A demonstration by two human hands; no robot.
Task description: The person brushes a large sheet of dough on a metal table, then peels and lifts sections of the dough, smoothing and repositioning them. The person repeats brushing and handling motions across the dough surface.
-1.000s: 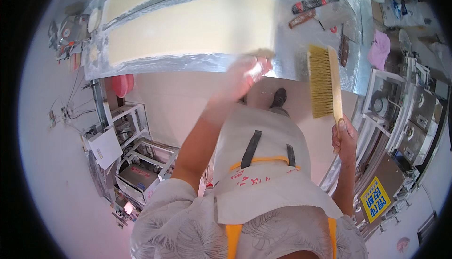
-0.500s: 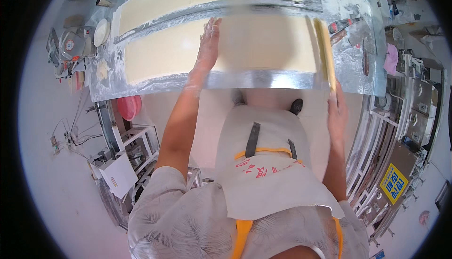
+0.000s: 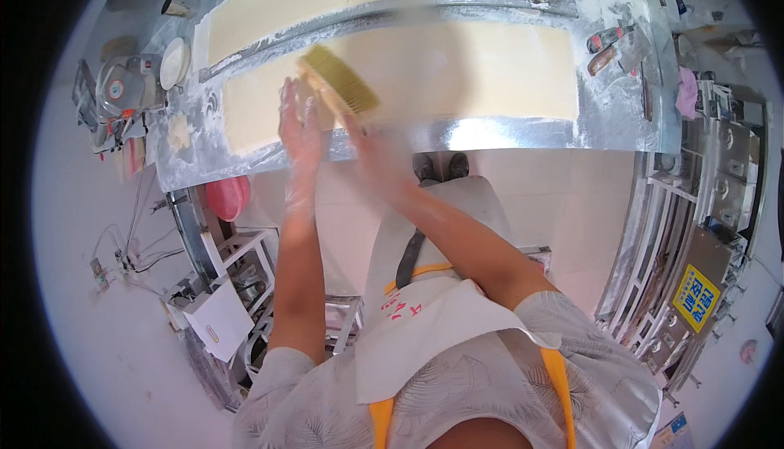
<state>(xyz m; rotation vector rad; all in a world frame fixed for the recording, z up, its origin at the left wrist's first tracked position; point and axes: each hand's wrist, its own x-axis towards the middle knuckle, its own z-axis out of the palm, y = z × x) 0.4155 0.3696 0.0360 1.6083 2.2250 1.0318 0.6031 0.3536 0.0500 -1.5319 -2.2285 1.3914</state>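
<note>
A long pale dough sheet (image 3: 506,73) lies flat along the near side of the floured metal table (image 3: 474,136). My right hand (image 3: 369,142), smeared by motion, grips the handle of a wide wooden brush (image 3: 339,81) with yellow bristles. The brush is held slanted at the sheet's left part; whether its bristles touch the dough I cannot tell. Just left of the brush, my left hand (image 3: 302,126) holds nothing, its floury fingers apart, at the sheet's near edge. A second dough sheet (image 3: 302,0) stretches along the far side.
Between the sheets runs a long dark strip (image 3: 327,36). At the table's right lie a scraper (image 3: 631,49) and a red-and-black tool (image 3: 604,38). A white plate (image 3: 175,61) and a kitchen scale (image 3: 122,87) are on the left. A pink basin (image 3: 228,197) shows below the table.
My right hand has swung the brush from the sheet's right end across to its left part. The left hand has shifted left and nearer the table's front edge.
</note>
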